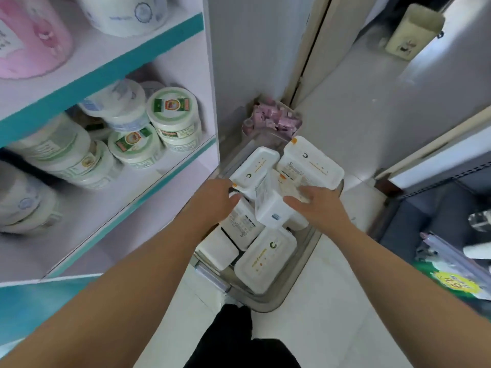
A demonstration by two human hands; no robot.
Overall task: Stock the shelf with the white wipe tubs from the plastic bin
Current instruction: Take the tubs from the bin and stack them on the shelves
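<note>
A clear plastic bin (305, 251) on the floor holds several white rectangular wipe tubs. My left hand (216, 200) reaches in from the left. Its fingers curl round the near corner of the far-left wipe tub (256, 166), with the thumb pointing right. My right hand (321, 205) comes in from the right with its fingers spread. They lie on a tub (289, 188) under the far-right tub (310, 162), and the thumb touches a tilted tub (271, 211) in the middle. More tubs (265, 257) lie at the bin's near end. The shelf (119, 208) stands to the left.
Round white tubs with green labels (174, 115) crowd the back of the shelf's middle level. A pink round pack (29, 41) sits on the level above. A container of pink items (273, 120) stands behind the bin. A dark rack with goods (451, 248) is on the right.
</note>
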